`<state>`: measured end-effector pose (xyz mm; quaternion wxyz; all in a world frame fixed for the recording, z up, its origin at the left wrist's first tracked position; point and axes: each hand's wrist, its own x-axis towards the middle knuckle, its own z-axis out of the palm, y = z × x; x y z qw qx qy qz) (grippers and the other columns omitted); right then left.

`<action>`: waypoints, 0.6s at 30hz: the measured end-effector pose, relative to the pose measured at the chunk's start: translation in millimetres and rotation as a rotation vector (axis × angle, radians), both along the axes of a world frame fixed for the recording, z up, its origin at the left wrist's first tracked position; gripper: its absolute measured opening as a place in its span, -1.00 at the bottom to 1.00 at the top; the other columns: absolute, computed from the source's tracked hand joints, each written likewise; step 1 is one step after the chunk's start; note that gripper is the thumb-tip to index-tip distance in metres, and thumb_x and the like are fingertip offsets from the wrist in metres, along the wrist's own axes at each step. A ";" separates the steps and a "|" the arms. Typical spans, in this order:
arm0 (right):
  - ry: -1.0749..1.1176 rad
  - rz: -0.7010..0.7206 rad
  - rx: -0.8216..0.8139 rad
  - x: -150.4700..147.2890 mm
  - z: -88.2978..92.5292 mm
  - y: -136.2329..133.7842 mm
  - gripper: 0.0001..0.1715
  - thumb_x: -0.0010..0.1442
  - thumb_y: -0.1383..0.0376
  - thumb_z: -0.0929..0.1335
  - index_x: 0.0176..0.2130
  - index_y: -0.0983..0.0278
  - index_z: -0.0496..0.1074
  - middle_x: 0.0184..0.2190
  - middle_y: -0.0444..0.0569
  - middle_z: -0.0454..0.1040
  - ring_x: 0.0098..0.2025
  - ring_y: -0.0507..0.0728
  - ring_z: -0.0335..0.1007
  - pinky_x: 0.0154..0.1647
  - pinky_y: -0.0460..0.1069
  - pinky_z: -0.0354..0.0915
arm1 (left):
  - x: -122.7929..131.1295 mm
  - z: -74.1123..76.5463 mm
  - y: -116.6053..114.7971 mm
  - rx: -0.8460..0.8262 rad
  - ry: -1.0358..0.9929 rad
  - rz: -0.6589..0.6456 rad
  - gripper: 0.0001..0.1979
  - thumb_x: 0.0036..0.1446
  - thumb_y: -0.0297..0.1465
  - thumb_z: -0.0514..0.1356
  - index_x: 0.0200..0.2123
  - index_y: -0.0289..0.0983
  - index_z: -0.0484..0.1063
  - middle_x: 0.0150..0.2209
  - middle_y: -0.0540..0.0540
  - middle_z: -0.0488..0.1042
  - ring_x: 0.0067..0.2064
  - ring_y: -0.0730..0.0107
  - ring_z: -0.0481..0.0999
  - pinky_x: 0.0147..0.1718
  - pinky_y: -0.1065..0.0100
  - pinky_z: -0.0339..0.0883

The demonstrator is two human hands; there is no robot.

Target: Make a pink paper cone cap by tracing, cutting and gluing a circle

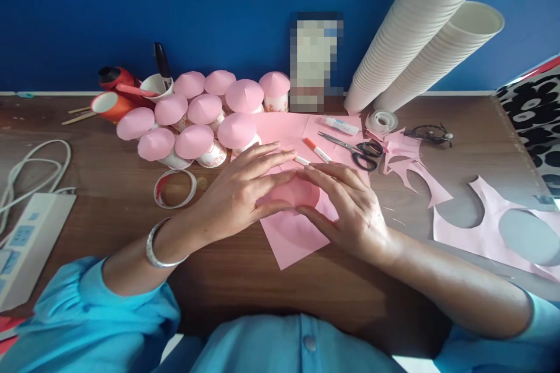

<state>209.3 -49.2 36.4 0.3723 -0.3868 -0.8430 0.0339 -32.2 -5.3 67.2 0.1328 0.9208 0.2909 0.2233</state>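
Between my two hands is a round piece of pink paper [294, 191], partly covered by fingers; whether it is flat or slightly coned I cannot tell. My left hand [234, 195] grips its left edge, thumb below and fingers above. At the opposite edge, my right hand [356, 213] holds it the same way, the fingertips of both hands nearly meeting. Beneath lies a pink paper sheet [284, 247]. Just beyond the hands are a marker with an orange cap [318, 150], black-handled scissors [367, 151] and a glue stick [339, 125].
Several paper cups topped with pink paper cones [245, 96] stand at back left. A cut cup ring [175, 189] lies nearer. Tape [382, 122], pink offcuts [494, 215] and tall cup stacks [406, 29] are rightward. A power strip [37, 245] sits far left.
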 end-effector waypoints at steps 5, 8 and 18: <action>-0.004 0.005 -0.007 -0.4 3.0 1.1 -0.38 0.35 0.25 0.46 0.30 0.35 0.33 -0.03 0.20 0.67 0.11 0.33 0.56 0.10 0.24 0.50 | 0.9 1.6 -0.1 -0.017 0.002 0.002 -0.43 0.29 -0.19 0.32 0.33 -0.12 0.39 0.35 -0.18 0.42 0.43 0.00 0.30 0.41 -0.15 0.22; 0.015 0.004 -0.027 -0.9 3.8 0.5 -0.38 0.33 0.26 0.47 0.28 0.39 0.34 -0.01 0.24 0.66 0.14 0.34 0.54 0.11 0.24 0.51 | 0.7 3.3 -0.2 -0.019 0.010 0.007 -0.44 0.30 -0.17 0.31 0.31 -0.18 0.40 0.34 -0.21 0.43 0.43 0.03 0.31 0.42 -0.11 0.22; -0.091 0.064 0.081 5.6 -9.2 -7.2 -0.13 0.38 0.19 0.44 0.47 0.41 0.11 0.21 0.32 0.54 0.34 0.42 0.40 0.29 0.34 0.40 | -6.0 -12.6 -32.9 0.179 0.181 0.056 0.10 0.23 0.25 0.06 0.53 -0.42 -0.12 0.46 -0.48 0.17 0.53 -0.20 0.05 0.49 -0.17 -0.12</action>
